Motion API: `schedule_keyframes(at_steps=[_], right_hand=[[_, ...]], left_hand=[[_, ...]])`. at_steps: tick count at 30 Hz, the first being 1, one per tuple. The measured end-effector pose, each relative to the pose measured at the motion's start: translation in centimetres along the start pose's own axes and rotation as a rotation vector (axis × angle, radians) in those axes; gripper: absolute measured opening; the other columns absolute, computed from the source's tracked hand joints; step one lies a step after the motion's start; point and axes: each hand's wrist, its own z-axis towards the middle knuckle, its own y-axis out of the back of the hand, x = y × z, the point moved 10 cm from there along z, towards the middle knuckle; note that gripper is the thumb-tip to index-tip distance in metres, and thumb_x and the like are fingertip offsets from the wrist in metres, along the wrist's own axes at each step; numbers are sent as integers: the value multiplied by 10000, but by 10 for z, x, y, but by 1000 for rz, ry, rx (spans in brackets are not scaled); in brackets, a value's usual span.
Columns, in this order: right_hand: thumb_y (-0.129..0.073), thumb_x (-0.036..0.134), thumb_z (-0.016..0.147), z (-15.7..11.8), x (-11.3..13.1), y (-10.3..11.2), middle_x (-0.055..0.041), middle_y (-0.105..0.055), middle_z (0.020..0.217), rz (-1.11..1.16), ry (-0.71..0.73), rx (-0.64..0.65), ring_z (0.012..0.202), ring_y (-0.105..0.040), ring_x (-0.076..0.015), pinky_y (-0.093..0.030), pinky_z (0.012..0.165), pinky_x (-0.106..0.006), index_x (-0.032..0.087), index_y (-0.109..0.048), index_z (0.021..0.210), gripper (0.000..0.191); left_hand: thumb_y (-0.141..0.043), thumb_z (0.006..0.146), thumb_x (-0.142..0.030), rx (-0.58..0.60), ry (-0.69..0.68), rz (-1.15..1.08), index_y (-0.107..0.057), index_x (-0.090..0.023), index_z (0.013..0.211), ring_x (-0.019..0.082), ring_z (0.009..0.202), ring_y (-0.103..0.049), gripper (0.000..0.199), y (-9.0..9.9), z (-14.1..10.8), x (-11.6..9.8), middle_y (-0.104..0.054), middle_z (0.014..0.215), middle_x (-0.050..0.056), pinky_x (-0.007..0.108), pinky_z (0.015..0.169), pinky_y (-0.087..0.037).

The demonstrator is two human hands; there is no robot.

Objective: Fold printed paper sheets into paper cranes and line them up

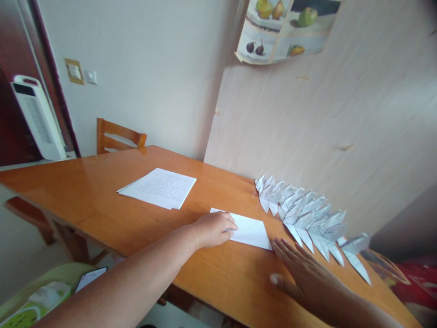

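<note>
A white folded sheet of paper [251,231] lies flat on the wooden table in front of me. My left hand [215,229] is closed over its left end, fingers curled and thumb drawn in against the paper. At the lower right corner of that sheet rests my right hand [297,269], palm down, with its fingers stretched out and the thumb apart. Just beyond the right hand stand several folded paper pieces [307,212], pointed and printed, in a long overlapping row.
A stack of printed sheets [160,187] lies on the table [102,205] to the left. Behind is a wooden chair [121,134]. A phone [91,278] sits by a green-covered surface at lower left. Fruit pictures [290,32] hang on the wall beyond the table.
</note>
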Motion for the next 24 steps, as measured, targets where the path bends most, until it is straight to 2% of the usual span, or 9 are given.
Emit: schedule_keyframes(at_steps=[3,6,9,12,17,24], right_hand=[[-463,638,944,12,12,21,-179,-356,1559,-7,-9,-119,1444,-320,-362,-332,1157,-582,142,-402,1516,759],[-439,589,977,27,46,37,-196,-397,1537,39,73,-215,1435,-355,-336,-345,1159,-558,124,-412,1510,708],[-401,595,986,42,82,30,-206,-381,1540,86,153,-126,1448,-326,-331,-350,1163,-535,78,-414,1501,730],[-353,630,982,48,105,16,-225,-350,1548,111,179,-5,1451,-311,-339,-332,1171,-533,34,-370,1513,799],[-356,706,940,47,110,9,-267,-288,1550,100,157,17,1454,-276,-370,-306,1173,-559,-25,-336,1509,926],[-380,701,935,28,89,10,-275,-345,1512,36,148,-17,1407,-361,-402,-373,1125,-589,-24,-412,1474,904]], left_hand=[[-577,890,-223,-16,-7,8,-746,-224,1120,229,1094,-640,285,2,0,-2,-691,1205,73,340,953,-490],[-567,894,-211,-13,-26,29,-750,-208,1097,235,1068,-645,274,4,1,-6,-702,1173,80,337,934,-492],[-551,899,-190,9,-56,40,-753,-200,1065,227,1052,-647,262,4,2,-12,-709,1141,78,326,929,-490],[-550,901,-184,25,-62,40,-755,-212,1048,216,1067,-641,253,4,1,-13,-705,1138,66,311,936,-484],[-583,890,-210,4,-17,34,-750,-208,1095,240,1102,-637,265,4,0,-7,-688,1194,83,342,968,-481],[-604,874,-222,-6,-30,-16,-757,-204,1079,237,1126,-631,257,2,0,-3,-692,1193,83,350,1005,-472]])
